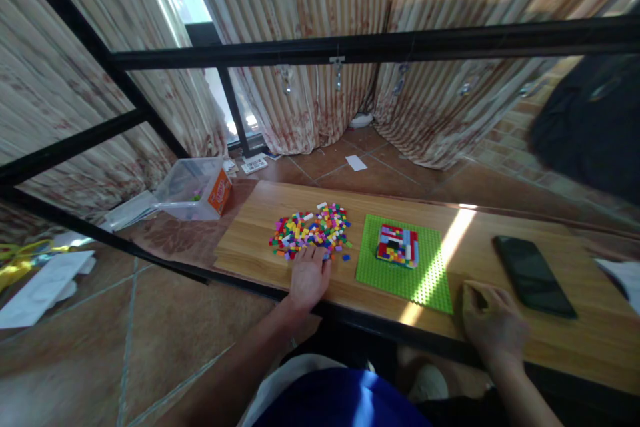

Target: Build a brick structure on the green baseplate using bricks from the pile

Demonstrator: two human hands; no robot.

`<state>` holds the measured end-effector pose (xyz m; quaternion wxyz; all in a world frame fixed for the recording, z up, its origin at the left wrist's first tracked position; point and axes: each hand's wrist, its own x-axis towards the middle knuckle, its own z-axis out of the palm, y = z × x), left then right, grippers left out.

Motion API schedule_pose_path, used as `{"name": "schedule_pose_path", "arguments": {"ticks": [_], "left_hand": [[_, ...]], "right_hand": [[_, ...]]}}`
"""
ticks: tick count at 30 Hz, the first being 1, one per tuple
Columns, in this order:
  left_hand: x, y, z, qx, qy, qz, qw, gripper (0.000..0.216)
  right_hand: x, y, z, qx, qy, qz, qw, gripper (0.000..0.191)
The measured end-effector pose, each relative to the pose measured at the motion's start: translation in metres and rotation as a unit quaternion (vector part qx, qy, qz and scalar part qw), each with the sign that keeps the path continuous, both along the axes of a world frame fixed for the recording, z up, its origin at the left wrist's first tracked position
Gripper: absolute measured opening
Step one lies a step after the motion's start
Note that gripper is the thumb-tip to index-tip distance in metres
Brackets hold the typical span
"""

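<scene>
My left hand (309, 278) lies palm down at the near edge of a heap of small multicoloured toy bricks (310, 230), its fingers stretched over the nearest ones. Whether a brick is under the fingertips is hidden. Right of the heap is a green studded baseplate (367, 260). A low square build of red, blue, yellow and other bricks (398, 245), with a dark opening in its middle, sits on it. My right hand (493, 320) rests on the table just right of the baseplate, with thumb and fingers curled together; anything inside them is too small to make out.
A black phone (534, 275) lies on the wooden table (245, 233) beyond my right hand. One blue brick (346, 257) sits apart from the heap. A clear plastic box (193, 190) with an orange label stands past the table's left end. Black metal bars (320, 52) cross behind the table.
</scene>
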<state>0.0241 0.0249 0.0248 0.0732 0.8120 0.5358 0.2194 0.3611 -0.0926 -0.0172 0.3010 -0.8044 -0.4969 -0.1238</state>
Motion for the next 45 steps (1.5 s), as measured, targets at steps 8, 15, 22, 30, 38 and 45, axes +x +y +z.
{"name": "schedule_pose_path", "arguments": {"ticks": [8,15,22,30,38,45], "left_hand": [[0.014,0.001,0.004,-0.006,-0.075,-0.037,0.996,0.024],[0.001,0.0,-0.006,-0.003,-0.107,-0.036,0.994,0.024],[-0.006,0.0,-0.018,0.011,-0.15,-0.077,0.986,0.023],[-0.005,-0.001,-0.021,0.012,-0.151,-0.084,0.985,0.024],[-0.004,-0.002,-0.02,0.008,-0.144,-0.082,0.986,0.027],[-0.004,-0.003,-0.02,0.007,-0.146,-0.089,0.985,0.026]], "right_hand": [[-0.002,0.001,0.0,0.009,-0.006,-0.004,1.0,0.032],[0.001,0.001,0.008,-0.019,0.072,-0.029,0.997,0.036],[-0.025,0.046,0.056,-0.009,0.346,0.002,0.938,0.05],[-0.067,0.097,0.057,0.043,0.573,-0.009,0.818,0.052],[-0.073,0.096,0.063,0.026,0.578,-0.033,0.815,0.046],[-0.072,0.094,0.061,0.019,0.583,-0.02,0.812,0.047]]}}
